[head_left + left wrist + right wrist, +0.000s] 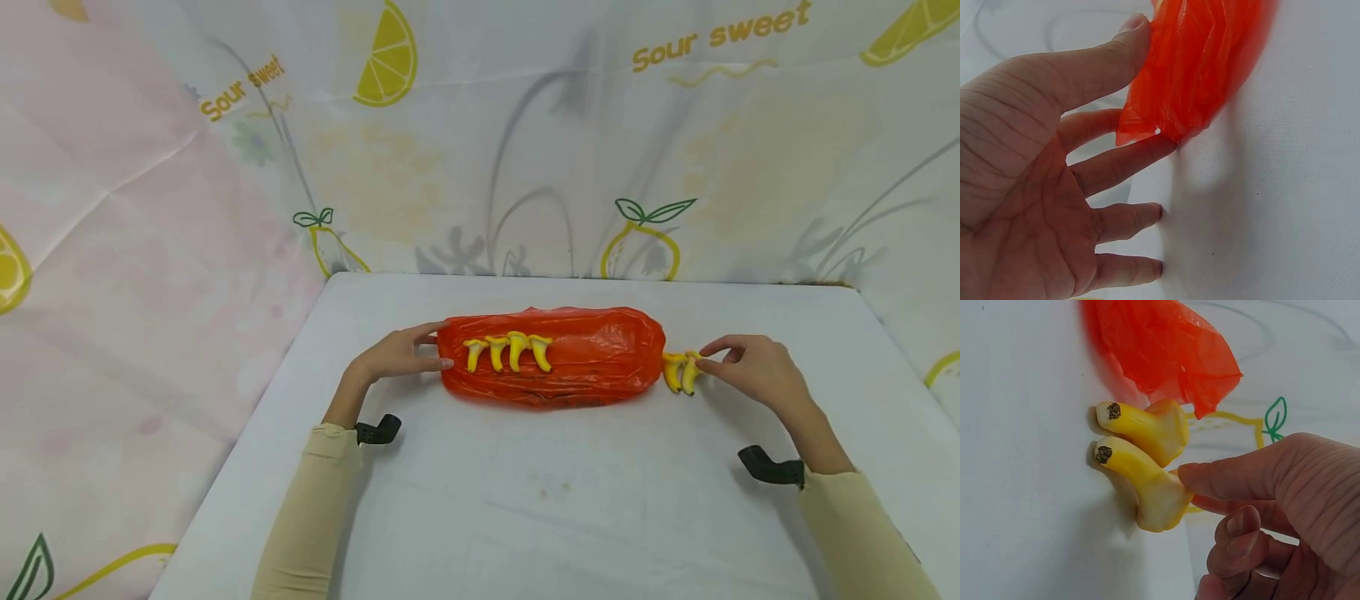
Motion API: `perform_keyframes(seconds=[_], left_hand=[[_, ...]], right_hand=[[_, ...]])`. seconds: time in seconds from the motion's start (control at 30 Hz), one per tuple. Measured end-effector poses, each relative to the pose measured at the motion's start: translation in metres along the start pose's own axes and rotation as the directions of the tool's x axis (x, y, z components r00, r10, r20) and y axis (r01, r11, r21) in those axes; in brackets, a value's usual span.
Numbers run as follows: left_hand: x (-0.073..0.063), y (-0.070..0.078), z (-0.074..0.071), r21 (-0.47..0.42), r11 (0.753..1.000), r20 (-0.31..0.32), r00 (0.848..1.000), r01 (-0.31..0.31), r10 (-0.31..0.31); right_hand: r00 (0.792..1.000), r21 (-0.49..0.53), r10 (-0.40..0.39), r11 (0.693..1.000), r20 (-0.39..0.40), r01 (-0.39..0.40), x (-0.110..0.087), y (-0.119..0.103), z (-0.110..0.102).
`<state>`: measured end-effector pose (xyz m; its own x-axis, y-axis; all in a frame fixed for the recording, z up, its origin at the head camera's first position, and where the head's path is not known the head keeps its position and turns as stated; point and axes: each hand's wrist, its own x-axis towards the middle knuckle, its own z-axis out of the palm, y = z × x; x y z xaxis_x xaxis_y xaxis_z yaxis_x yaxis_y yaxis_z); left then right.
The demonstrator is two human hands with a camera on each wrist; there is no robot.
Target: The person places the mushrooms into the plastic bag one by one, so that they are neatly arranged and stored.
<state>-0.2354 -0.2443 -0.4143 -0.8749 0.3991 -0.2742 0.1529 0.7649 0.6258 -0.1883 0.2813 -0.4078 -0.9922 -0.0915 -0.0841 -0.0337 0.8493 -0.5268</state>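
A red plastic bag [592, 358] lies lengthwise across the white table. Several yellow trumpet-shaped mushrooms [517, 352] lie in a row on its left half. At the bag's left end my left hand [393, 354] holds the edge, thumb in front and index finger behind; the other fingers are spread in the left wrist view. Just past the right end stand two more yellow mushrooms side by side. My right hand [753, 371] pinches the outer mushroom [1163, 494] by its flared top, between thumb and index finger. The inner mushroom [1154, 428] is beside it, close to the bag.
The white table [525, 517] has a few faint spots near the front. Behind it hangs a cloth backdrop [465, 150] printed with lemons and lettering. Black wrist mounts [768, 467] sit on both forearms.
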Motion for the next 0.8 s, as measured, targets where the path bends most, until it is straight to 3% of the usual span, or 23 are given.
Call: perform_keyframes(seconds=[0.37, 0.8], left_hand=[[-0.0015, 0.0019, 0.0, -0.005, 1.0, 0.007, 1.0, 0.01, -0.01], [0.0003, 0.0017, 0.0002, -0.001, 1.0, 0.003, 1.0, 0.006, -0.006]], right_hand=[[0.998, 0.001, 0.026, 1.0, 0.051, -0.026, 0.0009, 0.0032, -0.0048], [0.998, 0.054, 0.043, 0.998, 0.038, -0.045, -0.0018, 0.0041, -0.0073]])
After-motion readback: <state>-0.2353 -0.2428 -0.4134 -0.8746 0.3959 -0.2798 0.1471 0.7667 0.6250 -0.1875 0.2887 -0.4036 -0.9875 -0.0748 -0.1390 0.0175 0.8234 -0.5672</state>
